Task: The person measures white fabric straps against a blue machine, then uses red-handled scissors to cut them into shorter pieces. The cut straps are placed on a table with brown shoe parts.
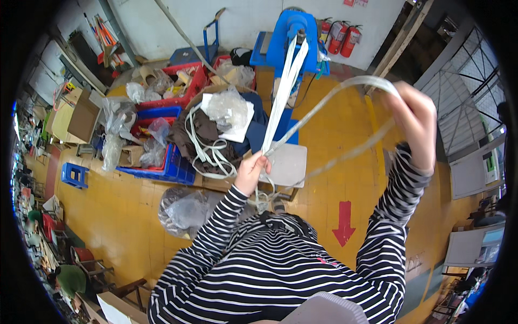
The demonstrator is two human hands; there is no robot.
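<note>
My left hand [251, 171] is closed round the lower end of a bundle of white flat cord [284, 97]. The bundle runs taut up to a blue machine [294, 40], where it loops over a metal part at the head. Off to the right, my right hand [413, 116] is raised and slightly blurred, its fingers closed on a loop of the same cord that bows out between my hands. More loose cord [213, 159] lies coiled left of my left hand, on dark cloth. A pale square stool top [287, 166] is just right of the left hand.
Blue crates [170, 164] and red crates [186, 89] filled with plastic bags stand at the left. A clear plastic sack [186, 210] lies near my left forearm. Red fire extinguishers [350, 42] line the back wall. A small blue stool [74, 175] stands farther left.
</note>
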